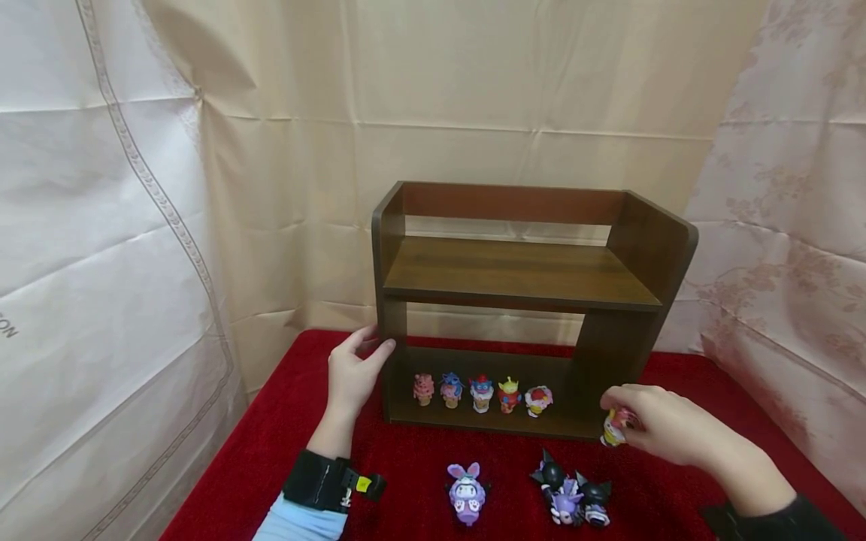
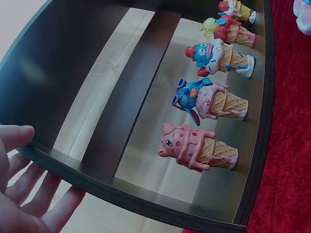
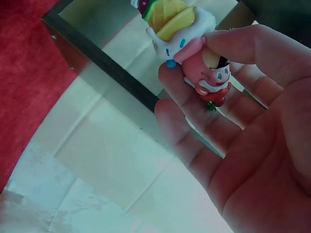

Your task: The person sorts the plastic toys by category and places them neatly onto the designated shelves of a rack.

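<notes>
My left hand (image 1: 353, 373) rests on the left side panel of a brown wooden shelf (image 1: 521, 274), its fingers extended along the panel's outer face and the thumb at the front edge. In the right hand (image 1: 676, 422) is an ice-cream cone figurine (image 3: 201, 63) with a pink character, white icing and a yellow waffle cone, pinched between thumb and fingers. This hand is just outside the shelf's lower right front. Along the bottom board, several ice-cream figurines stand in a row, from a pink one (image 2: 187, 148) and a blue one (image 2: 209, 99) to a strawberry-topped one (image 1: 538, 400).
A purple rabbit-eared figurine (image 1: 467, 494) lies on the red cloth (image 1: 399, 481) before the shelf. Black and purple figurines (image 1: 571, 492) lie grouped to its right. Beige curtain (image 1: 291, 188) hangs behind; pale cloth (image 1: 805, 225) hangs at the right.
</notes>
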`<state>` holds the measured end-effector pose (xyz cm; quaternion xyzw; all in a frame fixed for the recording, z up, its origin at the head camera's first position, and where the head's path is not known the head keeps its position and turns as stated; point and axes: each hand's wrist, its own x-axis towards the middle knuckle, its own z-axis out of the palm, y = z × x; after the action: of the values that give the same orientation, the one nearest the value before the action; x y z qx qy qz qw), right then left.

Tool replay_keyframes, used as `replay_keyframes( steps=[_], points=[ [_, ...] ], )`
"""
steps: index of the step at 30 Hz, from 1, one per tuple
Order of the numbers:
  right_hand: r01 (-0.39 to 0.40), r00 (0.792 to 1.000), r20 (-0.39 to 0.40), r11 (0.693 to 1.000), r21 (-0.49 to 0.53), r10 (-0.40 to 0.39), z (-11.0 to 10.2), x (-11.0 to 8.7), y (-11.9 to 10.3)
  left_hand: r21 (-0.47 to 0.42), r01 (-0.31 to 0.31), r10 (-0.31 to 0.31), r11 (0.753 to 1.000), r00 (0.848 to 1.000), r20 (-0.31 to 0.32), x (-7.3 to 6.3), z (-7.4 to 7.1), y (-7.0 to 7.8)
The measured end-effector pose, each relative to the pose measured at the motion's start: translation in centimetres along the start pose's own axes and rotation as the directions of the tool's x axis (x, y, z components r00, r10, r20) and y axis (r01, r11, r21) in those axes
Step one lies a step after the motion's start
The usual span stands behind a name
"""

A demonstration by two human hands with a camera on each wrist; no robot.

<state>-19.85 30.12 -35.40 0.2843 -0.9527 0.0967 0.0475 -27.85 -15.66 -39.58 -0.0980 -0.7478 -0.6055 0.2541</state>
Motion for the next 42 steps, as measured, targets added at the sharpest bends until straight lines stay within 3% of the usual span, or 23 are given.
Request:
replay_keyframes(
  steps=[6,20,34,42],
  points=[
    [0.052,0.998,-0.023,0.998,-0.016,-0.053,-0.7,0.9,-0.7,0.007,0.003,-0.002,1.000,1.000,-0.003,0.0,0.0,0.1],
    [0.050,0.998,-0.033,0.998,-0.044,-0.051,-1.7,3.4,-1.0,0.004,0.012,-0.012,1.000,1.000,-0.005,-0.1,-0.1,0.2],
    [0.014,1.000,0.026,1.000,-0.022,-0.013,-1.0,5.7,-0.8,0.002,0.005,-0.005,1.000,1.000,-0.004,0.0,0.0,0.0],
    [0.034,0.998,0.048,0.999,-0.013,-0.034,-0.3,7.0,-0.1,0.011,0.000,0.000,1.000,1.000,-0.005,0.0,0.0,0.1]
  ],
)
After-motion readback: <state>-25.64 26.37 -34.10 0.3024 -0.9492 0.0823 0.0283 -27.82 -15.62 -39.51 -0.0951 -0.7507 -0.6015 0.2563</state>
